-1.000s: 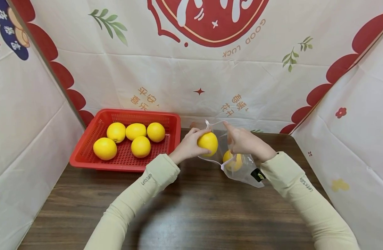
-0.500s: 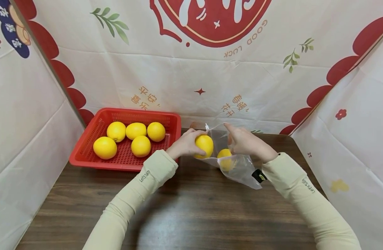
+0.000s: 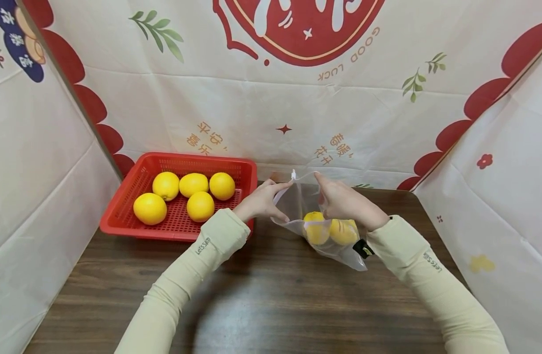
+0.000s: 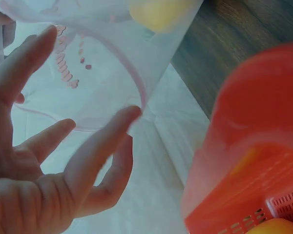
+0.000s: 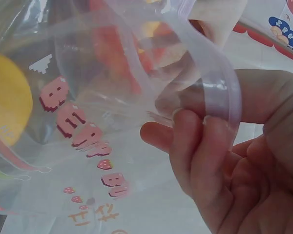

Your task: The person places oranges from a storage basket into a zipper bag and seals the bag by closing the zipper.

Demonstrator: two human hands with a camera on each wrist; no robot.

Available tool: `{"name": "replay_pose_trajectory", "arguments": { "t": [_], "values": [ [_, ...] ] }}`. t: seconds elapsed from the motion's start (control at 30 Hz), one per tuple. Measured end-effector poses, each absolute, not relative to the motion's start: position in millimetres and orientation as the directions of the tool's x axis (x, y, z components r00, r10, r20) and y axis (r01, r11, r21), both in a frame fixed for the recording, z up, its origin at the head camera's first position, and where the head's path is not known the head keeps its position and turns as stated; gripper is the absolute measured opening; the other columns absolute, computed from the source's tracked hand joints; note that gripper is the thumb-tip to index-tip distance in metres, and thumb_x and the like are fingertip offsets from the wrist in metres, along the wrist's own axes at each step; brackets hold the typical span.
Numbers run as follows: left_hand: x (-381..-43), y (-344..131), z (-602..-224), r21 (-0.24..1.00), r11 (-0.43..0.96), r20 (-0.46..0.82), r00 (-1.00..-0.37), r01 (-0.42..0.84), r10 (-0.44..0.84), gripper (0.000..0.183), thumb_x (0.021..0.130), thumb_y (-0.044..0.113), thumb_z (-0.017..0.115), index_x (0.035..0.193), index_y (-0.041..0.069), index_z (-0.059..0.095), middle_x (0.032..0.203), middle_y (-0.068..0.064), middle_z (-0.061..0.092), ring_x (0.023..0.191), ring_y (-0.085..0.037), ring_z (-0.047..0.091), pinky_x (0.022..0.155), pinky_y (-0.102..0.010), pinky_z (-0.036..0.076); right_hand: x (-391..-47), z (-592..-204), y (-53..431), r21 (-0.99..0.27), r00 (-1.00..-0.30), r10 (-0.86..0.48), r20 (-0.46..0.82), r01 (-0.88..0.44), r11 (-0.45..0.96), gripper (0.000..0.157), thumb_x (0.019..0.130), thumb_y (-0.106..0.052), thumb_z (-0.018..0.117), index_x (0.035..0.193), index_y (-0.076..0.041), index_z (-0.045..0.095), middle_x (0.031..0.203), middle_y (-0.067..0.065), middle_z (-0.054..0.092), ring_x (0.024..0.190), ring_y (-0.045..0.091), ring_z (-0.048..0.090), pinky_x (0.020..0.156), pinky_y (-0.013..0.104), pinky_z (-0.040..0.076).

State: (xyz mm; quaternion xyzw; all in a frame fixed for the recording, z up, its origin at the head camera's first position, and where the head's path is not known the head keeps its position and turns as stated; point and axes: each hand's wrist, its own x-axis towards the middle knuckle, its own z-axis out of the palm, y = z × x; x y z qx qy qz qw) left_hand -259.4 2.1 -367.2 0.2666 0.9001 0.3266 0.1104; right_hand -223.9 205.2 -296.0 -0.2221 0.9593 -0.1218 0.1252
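A clear zip bag (image 3: 293, 204) lies on its side with its mouth held wide toward the left. Two yellow, orange-like fruits (image 3: 316, 236) rest inside it, seen through the plastic. My left hand (image 3: 263, 202) is at the mouth, fingers and thumb spread and touching the rim; nothing sits in its palm. In the left wrist view, the fingertips (image 4: 133, 113) meet the bag's edge. My right hand (image 3: 348, 200) pinches the opposite side of the rim. The right wrist view shows its fingers (image 5: 185, 146) curled on the plastic strip, beside pink printed letters.
A red perforated basket (image 3: 116, 211) stands left of the bag, holding several more yellow fruits (image 3: 149, 208). Printed white cloth walls (image 3: 253, 113) close off the back and both sides. The brown wooden table (image 3: 271, 305) extends toward me.
My left hand has let go of a yellow fruit, which now lies in the bag next to the other. The left hand's fingers have spread at the mouth. The right hand has barely moved.
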Motion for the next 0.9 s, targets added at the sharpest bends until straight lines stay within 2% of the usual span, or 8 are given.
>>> {"name": "replay_pose_trajectory", "arguments": {
  "t": [0.23,0.5,0.6,0.7,0.9],
  "values": [
    [-256,3,-364,0.645,0.638,-0.032,-0.819,0.421,0.573,0.093,0.064,0.027,0.082,0.141,0.027,0.031,0.119,-0.009,0.045,0.101,-0.019,0.042,0.076,-0.027,0.046,-226,-293,208,-0.261,-0.874,-0.451,-0.183,-0.398,0.879,0.096,0.064,0.004,0.070,0.140,0.010,0.011,0.089,0.008,0.061,0.067,0.015,0.053,0.063,0.031,0.046],
    [-258,-6,-360,0.609,0.645,-0.019,-0.804,0.462,0.594,0.084,0.067,0.028,0.080,0.140,0.020,0.037,0.120,-0.011,0.047,0.105,-0.023,0.044,0.081,-0.031,0.046,-225,-292,209,-0.270,-0.867,-0.467,-0.174,-0.414,0.869,0.097,0.063,0.005,0.070,0.140,0.010,0.012,0.087,0.008,0.060,0.066,0.015,0.052,0.064,0.032,0.045],
    [-262,-19,-360,0.579,0.667,0.012,-0.822,0.469,0.569,0.080,0.067,0.028,0.080,0.136,0.014,0.042,0.122,-0.014,0.047,0.109,-0.025,0.045,0.089,-0.034,0.043,-224,-292,209,-0.278,-0.869,-0.461,-0.181,-0.404,0.871,0.097,0.063,0.006,0.070,0.140,0.010,0.011,0.087,0.008,0.060,0.067,0.015,0.052,0.064,0.032,0.045],
    [-267,-38,-358,0.573,0.703,0.009,-0.861,0.421,0.508,0.079,0.067,0.028,0.079,0.136,0.013,0.043,0.127,-0.015,0.044,0.113,-0.025,0.043,0.094,-0.037,0.040,-223,-292,210,-0.279,-0.871,-0.457,-0.179,-0.401,0.873,0.095,0.063,0.007,0.067,0.140,0.009,0.012,0.087,0.007,0.060,0.066,0.015,0.051,0.064,0.031,0.044],
    [-279,-83,-357,0.571,0.767,-0.077,-0.912,0.291,0.403,0.080,0.071,0.030,0.076,0.138,0.010,0.037,0.131,-0.016,0.039,0.111,-0.027,0.042,0.093,-0.043,0.041,-221,-292,212,-0.284,-0.869,-0.458,-0.185,-0.399,0.872,0.093,0.064,0.008,0.064,0.141,0.008,0.012,0.088,0.007,0.059,0.064,0.014,0.049,0.062,0.030,0.043]
  ]
}}
